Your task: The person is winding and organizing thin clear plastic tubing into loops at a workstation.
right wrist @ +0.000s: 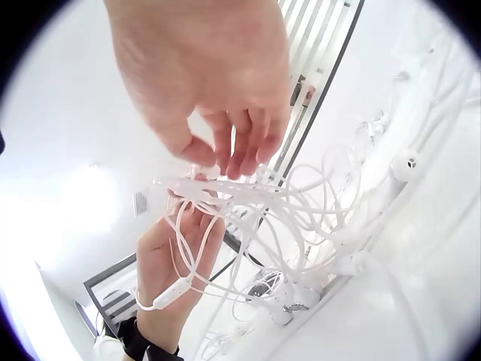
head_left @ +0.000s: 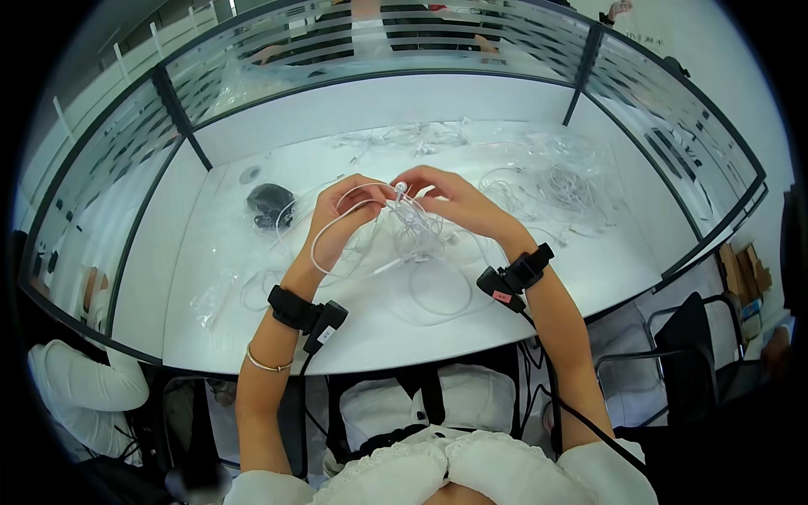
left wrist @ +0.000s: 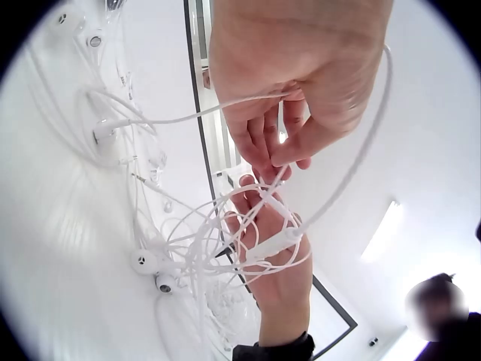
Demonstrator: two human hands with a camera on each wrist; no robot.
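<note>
A tangle of white wired earphones [head_left: 418,236] hangs between both hands over the table. My left hand [head_left: 347,206] pinches a strand of the cable between thumb and fingertips, and another length loops across its back. Opposite it, my right hand [head_left: 459,202] holds the top of the bunch with its fingertips, right by a white earbud [head_left: 401,188]. In the right wrist view, the thumb and fingers close around a small white part above the loops. A slim inline piece [right wrist: 173,293] hangs on the cable near the left palm. Two earbuds [left wrist: 143,261] dangle lower in the left wrist view.
More coiled white cables [head_left: 568,189] lie at the right on the table [head_left: 353,324], with clear plastic bags [head_left: 555,145] behind. A black bundle [head_left: 271,204] sits at the left. Glass-topped partitions [head_left: 379,88] enclose the table's back and sides.
</note>
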